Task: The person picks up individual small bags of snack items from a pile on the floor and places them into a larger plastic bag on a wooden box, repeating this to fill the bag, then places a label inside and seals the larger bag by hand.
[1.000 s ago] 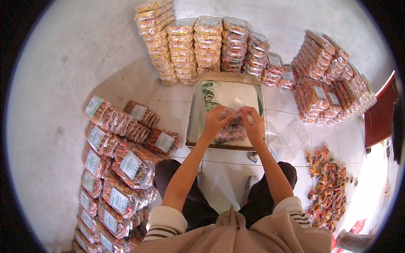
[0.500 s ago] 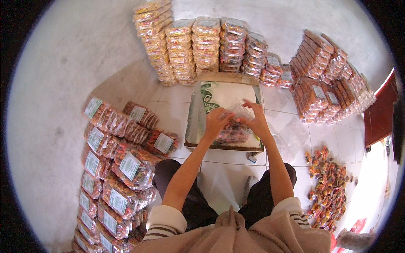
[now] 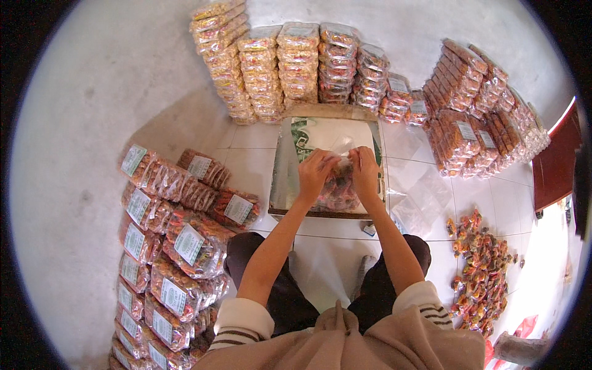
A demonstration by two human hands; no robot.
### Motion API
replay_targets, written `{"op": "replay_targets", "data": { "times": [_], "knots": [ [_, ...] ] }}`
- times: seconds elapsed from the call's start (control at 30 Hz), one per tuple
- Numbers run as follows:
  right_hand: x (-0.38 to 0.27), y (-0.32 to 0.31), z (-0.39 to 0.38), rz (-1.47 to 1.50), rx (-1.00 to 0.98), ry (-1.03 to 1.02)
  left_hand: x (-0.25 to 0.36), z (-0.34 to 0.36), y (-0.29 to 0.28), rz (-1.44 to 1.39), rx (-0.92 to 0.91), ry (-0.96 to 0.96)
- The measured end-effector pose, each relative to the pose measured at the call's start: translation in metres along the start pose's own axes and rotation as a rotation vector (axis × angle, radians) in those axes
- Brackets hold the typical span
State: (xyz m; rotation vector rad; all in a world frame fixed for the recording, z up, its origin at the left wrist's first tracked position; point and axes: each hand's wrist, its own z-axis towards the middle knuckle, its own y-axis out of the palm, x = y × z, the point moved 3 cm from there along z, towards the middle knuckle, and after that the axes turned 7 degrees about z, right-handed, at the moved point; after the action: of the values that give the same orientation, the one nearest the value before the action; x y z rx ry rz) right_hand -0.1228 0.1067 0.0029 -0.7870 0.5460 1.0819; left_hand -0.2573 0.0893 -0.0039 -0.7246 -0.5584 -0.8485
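Note:
A clear plastic bag [image 3: 336, 192], filled with small wrapped pieces in red and dark colours, sits on a low table [image 3: 285, 191] in front of me. My left hand [image 3: 316, 172] closes its fingers on the left side of the bag's mouth. At the right side of the mouth, my right hand [image 3: 365, 169] pinches the plastic, its knuckles up. A pale band of gathered film shows between the two hands. The fingertips are partly hidden, as is the bag's right part behind my right hand.
Stacked filled bags [image 3: 300, 65] line the back wall, and brown bags [image 3: 459, 139] stand at right. Labelled bags [image 3: 172, 295] are piled at left. Flat clear bags [image 3: 422, 200] lie on the floor beside the table, with a heap of wrapped pieces [image 3: 481, 271] nearer me.
My right hand has gone from spread fingers to a closed grip on the bag's mouth. Both hands have drawn level, and the loose upright film is now gathered between them.

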Motion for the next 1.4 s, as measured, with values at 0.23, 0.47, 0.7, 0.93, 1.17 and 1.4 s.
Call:
{"op": "replay_targets", "data": {
  "times": [0.23, 0.47, 0.7, 0.93, 1.17, 1.4],
  "knots": [
    [0.016, 0.013, -0.007, -0.077, 0.130, -0.061, -0.003, 0.002, 0.007, -0.064, -0.024, 0.026],
    [0.016, 0.017, -0.012, -0.060, 0.135, -0.040, -0.018, -0.004, 0.010, -0.212, -0.117, -0.215],
    [0.019, 0.013, -0.013, -0.093, 0.118, -0.029, -0.007, -0.002, 0.014, -0.176, -0.046, -0.246],
    [-0.013, -0.005, 0.000, 0.222, 0.026, 0.267, -0.010, -0.002, 0.012, -0.133, 0.073, -0.227],
    [-0.027, -0.023, -0.043, -0.208, -0.165, -0.203, -0.011, 0.000, 0.018, -0.117, 0.078, -0.299],
    [-0.016, -0.004, -0.050, -0.412, -0.309, -0.264, -0.006, 0.003, 0.021, -0.104, 0.150, -0.250]
  ]
}}
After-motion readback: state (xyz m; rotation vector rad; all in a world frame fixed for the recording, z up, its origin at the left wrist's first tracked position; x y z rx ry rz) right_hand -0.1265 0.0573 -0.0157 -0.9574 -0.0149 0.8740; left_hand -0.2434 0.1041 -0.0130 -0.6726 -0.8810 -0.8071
